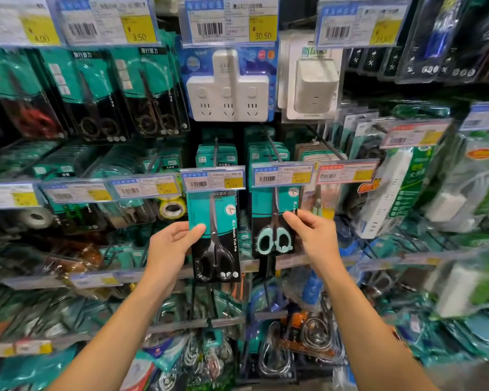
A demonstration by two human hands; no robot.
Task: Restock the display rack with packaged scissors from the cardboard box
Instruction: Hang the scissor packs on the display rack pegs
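Note:
A teal-and-black pack of black-handled scissors (216,238) hangs below a price tag (213,180) at the middle of the rack. My left hand (171,244) grips its left edge, thumb across the front. Right beside it hangs a pack of scissors with mint-green handles (274,230). My right hand (312,235) holds that pack's right edge, with the thumb on its front. Behind both packs, more teal packs (216,155) sit on the pegs. The cardboard box is out of view.
White power strips (227,86) and a white adapter (314,86) hang above. Black-handled scissor packs (96,94) fill the upper left. Tape rolls (171,208) hang at left. Key rings and cables (314,331) crowd the lower pegs. Green-packaged power strips (393,193) hang at right.

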